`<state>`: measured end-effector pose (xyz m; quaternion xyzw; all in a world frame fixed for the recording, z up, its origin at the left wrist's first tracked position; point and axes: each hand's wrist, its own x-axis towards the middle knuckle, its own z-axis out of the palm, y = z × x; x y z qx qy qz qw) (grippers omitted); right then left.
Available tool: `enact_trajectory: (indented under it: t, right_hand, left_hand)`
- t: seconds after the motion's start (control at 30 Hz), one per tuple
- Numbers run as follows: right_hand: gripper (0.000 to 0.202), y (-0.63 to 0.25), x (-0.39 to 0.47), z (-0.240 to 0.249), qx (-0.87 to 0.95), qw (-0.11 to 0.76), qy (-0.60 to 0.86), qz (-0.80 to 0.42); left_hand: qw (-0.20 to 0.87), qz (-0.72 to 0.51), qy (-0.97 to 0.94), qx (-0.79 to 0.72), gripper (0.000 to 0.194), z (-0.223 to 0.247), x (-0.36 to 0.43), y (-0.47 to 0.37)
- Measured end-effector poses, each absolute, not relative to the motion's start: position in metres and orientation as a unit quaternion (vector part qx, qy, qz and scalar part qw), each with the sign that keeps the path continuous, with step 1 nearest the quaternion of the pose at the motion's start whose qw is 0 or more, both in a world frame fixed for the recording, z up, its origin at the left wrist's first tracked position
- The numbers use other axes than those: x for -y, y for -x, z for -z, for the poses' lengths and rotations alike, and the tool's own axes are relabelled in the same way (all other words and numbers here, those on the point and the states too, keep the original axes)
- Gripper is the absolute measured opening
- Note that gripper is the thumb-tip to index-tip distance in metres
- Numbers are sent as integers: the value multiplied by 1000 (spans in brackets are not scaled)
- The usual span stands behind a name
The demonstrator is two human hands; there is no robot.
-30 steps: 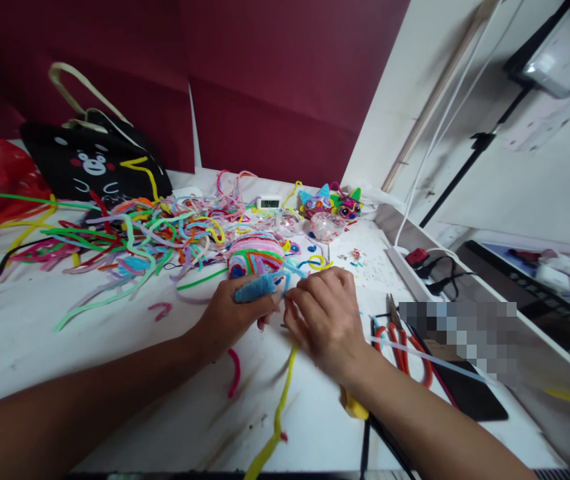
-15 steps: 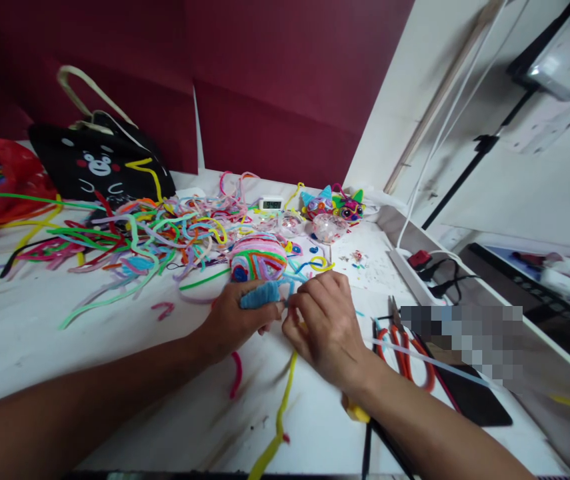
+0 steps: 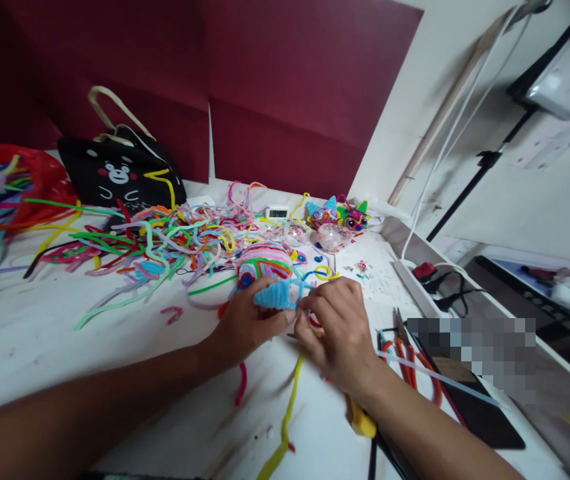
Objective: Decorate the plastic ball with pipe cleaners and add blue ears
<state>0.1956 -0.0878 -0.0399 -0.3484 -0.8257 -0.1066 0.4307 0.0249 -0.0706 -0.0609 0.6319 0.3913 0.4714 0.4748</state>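
Note:
My left hand (image 3: 249,317) is closed around a piece wrapped in light blue pipe cleaner (image 3: 275,295), thumb below and fingers behind. At the piece's right end, my right hand (image 3: 339,327) pinches a light blue strand with thumb and forefinger; the tip of the strand is hidden. Just behind the hands sits a rounded form covered in striped, multicoloured pipe cleaners (image 3: 267,259). Below my right hand a yellow pipe cleaner (image 3: 289,407) runs towards the table's front edge. A short pink piece (image 3: 241,385) lies below my left hand.
Tangled pipe cleaners (image 3: 165,243) cover the left back, beside a black bag (image 3: 119,173) and a red plastic bag (image 3: 55,177). A digital clock (image 3: 277,213) and colourful animal-like figures (image 3: 323,213) stand behind. Orange-handled scissors (image 3: 407,363) and a power strip (image 3: 417,290) are at right.
The camera view has shifted, so the scene sits slightly lower and further right. My left hand has tilted the blue piece, showing more of its wrapped side. Both hands keep their hold.

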Motion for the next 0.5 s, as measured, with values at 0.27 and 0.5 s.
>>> enact_trajectory:
  t: [0.27, 0.5]
  right_hand:
    - [11, -195, 87, 28, 773, 474, 366, -210]
    - [10, -197, 85, 29, 791, 451, 374, -175]
  left_hand:
    - [543, -476, -617, -314, 44, 58, 69, -23]
    - [546, -459, -608, -349, 23, 57, 68, -24]
